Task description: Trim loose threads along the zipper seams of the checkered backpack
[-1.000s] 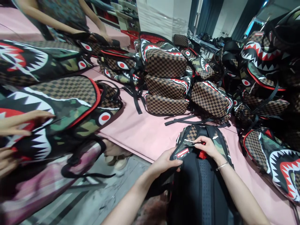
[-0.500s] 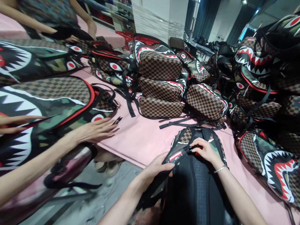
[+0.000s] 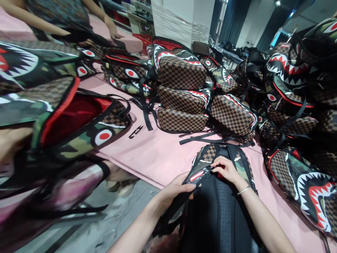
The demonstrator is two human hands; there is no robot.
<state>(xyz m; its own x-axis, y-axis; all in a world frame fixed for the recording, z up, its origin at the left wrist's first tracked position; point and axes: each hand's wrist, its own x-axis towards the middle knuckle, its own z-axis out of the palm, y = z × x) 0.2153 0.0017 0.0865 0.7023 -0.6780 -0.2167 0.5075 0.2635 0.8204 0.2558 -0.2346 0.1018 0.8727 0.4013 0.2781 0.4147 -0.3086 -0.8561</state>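
Note:
A backpack (image 3: 207, 214) lies in front of me with its black padded back facing up and its checked, camouflage top pointing away. My left hand (image 3: 181, 188) is closed around a black shoulder strap that carries a red-and-white label (image 3: 197, 175) under clear plastic. Just right of the label, my right hand (image 3: 225, 168) pinches at the strap's upper end with thumb and fingers. What exactly sits between those fingertips is too small to make out. A bracelet (image 3: 244, 190) circles my right wrist.
Stacked checked backpacks (image 3: 181, 121) stand beyond mine on the pink table (image 3: 150, 158). More shark-mouth backpacks (image 3: 313, 189) pile up on the right. At left, a co-worker's hand (image 3: 10, 144) is at an open backpack (image 3: 79, 116). A small black snips-like tool (image 3: 136, 132) lies nearby.
The co-worker at left has lifted open the backpack's front, showing its red lining, and the hand has left the small black tool. My hands have barely shifted on the strap.

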